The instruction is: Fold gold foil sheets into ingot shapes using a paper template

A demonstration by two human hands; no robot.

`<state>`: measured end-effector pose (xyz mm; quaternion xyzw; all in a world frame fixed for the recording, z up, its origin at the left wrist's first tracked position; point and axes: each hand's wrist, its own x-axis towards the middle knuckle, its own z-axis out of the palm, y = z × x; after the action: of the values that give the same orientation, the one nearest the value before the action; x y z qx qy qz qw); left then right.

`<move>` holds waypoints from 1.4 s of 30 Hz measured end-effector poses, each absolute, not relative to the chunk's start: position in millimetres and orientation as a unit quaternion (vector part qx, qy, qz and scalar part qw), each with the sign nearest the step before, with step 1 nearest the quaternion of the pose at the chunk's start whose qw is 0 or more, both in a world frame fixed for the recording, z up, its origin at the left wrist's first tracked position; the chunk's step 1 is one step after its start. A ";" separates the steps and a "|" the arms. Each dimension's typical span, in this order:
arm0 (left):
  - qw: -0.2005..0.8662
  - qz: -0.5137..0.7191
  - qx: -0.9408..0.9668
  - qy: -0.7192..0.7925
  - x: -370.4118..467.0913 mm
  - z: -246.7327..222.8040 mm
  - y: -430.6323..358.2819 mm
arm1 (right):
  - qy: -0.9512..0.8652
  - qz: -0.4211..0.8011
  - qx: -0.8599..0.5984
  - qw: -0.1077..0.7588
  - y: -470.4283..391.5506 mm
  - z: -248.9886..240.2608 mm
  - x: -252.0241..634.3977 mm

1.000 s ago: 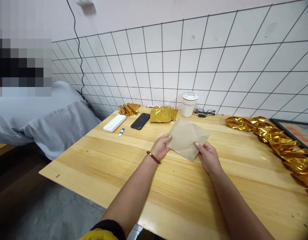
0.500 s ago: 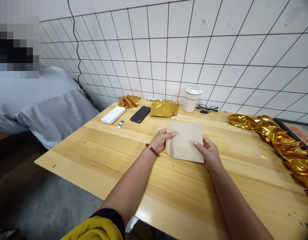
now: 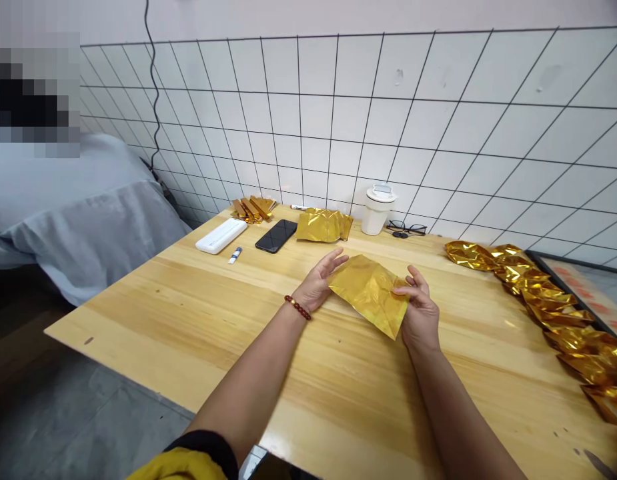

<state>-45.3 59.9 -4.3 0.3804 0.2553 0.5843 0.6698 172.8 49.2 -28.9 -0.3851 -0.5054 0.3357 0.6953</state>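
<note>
A square sheet of gold foil paper [image 3: 371,290], creased and tilted, is held above the wooden table with its shiny side up. The fingers of my right hand [image 3: 421,313] pinch it by its right edge, with the thumb hidden beneath or behind it. At the opposite corner is my left hand [image 3: 318,280], wearing a bead bracelet, its fingers stretched out and apart. Whether the left fingers touch the sheet is hard to see. Farther back on the table lies a stack of gold foil paper [image 3: 322,225].
Along the back stand or lie folded gold strips [image 3: 251,209], a white power bank [image 3: 221,236], a phone [image 3: 277,236], a glue stick [image 3: 235,255], a white cup [image 3: 377,212] and glasses [image 3: 408,228]. Folded gold foil pieces [image 3: 543,293] line the right. A person [image 3: 88,207] sits at left.
The sheet has been turned over, from its plain beige side to its gold side. My left fingers have spread off their grip. The view has shifted slightly.
</note>
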 end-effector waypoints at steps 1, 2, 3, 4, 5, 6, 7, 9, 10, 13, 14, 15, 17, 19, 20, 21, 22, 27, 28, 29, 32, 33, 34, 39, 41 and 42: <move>0.671 0.580 0.384 0.259 -44.5 -3.2 58.9 | -0.504 0.338 -0.387 0.694 49.3 -28.6 172.7; 0.669 0.578 0.387 0.263 -43.6 -1.9 58.0 | -0.503 0.340 -0.390 0.693 49.4 -28.2 172.6; 0.664 0.579 0.390 0.269 -42.7 -0.7 57.3 | -0.499 0.343 -0.393 0.692 49.5 -27.7 172.5; 0.655 0.583 0.395 0.275 -41.9 0.3 56.9 | -0.494 0.347 -0.397 0.692 49.6 -27.1 172.4; 0.643 0.591 0.398 0.280 -41.2 1.1 56.8 | -0.488 0.351 -0.399 0.692 49.6 -26.5 172.2; 0.631 0.601 0.397 0.287 -40.6 1.5 57.1 | -0.484 0.356 -0.401 0.691 49.4 -26.0 171.9; 0.621 0.612 0.390 0.297 -40.2 1.6 57.6 | -0.479 0.364 -0.403 0.690 49.1 -25.5 171.4; 0.610 0.629 0.356 0.325 -39.8 0.7 59.2 | -0.467 0.395 -0.408 0.678 48.0 -24.7 170.1; 0.609 0.635 0.333 0.340 -39.8 -0.1 60.0 | -0.461 0.414 -0.411 0.669 47.2 -24.3 169.2; 0.612 0.639 0.287 0.367 -40.3 -2.2 62.1 | -0.440 0.456 -0.418 0.650 45.5 -23.4 167.1; 0.616 0.636 0.284 0.368 -40.6 -2.5 62.4 | -0.436 0.460 -0.419 0.651 45.3 -23.1 166.7; 0.622 0.630 0.285 0.367 -41.1 -2.4 62.5 | -0.431 0.460 -0.419 0.653 45.2 -22.9 166.6; 0.634 0.616 0.299 0.358 -42.1 -1.2 61.9 | -0.424 0.459 -0.422 0.657 45.4 -22.6 166.9; 0.642 0.608 0.316 0.343 -42.7 0.6 60.9 | -0.419 0.459 -0.427 0.657 45.4 -22.5 167.3; 0.642 0.610 0.324 0.334 -42.8 1.2 60.4 | -0.419 0.459 -0.429 0.656 45.4 -22.6 167.4; 0.640 0.611 0.331 0.328 -42.8 1.3 60.2 | -0.420 0.457 -0.432 0.654 45.3 -22.6 167.4; 0.635 0.613 0.337 0.329 -42.6 0.9 60.2 | -0.422 0.455 -0.435 0.652 45.1 -22.5 167.3; 0.595 0.629 0.336 0.371 -40.8 -6.4 64.2 | -0.410 0.463 -0.418 0.665 45.8 -19.4 167.2; 0.588 0.640 0.328 0.370 -40.4 -7.4 65.2 | -0.409 0.478 -0.401 0.665 46.1 -18.4 167.3; 0.582 0.652 0.321 0.366 -40.0 -7.9 65.9 | -0.414 0.496 -0.384 0.660 46.3 -17.7 167.3; 0.571 0.669 0.310 0.361 -39.2 -6.8 66.4 | -0.446 0.539 -0.358 0.618 46.7 -17.8 166.4; 0.574 0.666 0.311 0.361 -39.0 -5.9 66.0 | -0.454 0.543 -0.362 0.607 46.9 -18.8 165.8; 0.580 0.659 0.314 0.361 -39.1 -4.8 65.4 | -0.458 0.541 -0.369 0.601 47.1 -20.1 165.1; 0.626 0.606 0.342 0.352 -41.1 -1.5 62.4 | -0.447 0.508 -0.380 0.631 49.8 -26.3 164.4; 0.643 0.583 0.350 0.354 -42.4 -1.6 61.9 | -0.431 0.511 -0.381 0.639 51.2 -26.7 165.8; 0.648 0.573 0.351 0.358 -42.9 -1.8 61.8 | -0.419 0.515 -0.386 0.641 51.8 -26.6 166.6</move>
<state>-42.9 61.8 -1.8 0.3512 0.3575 0.5734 0.6481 166.6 51.8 -26.6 -0.3857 -0.4186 0.5153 0.6407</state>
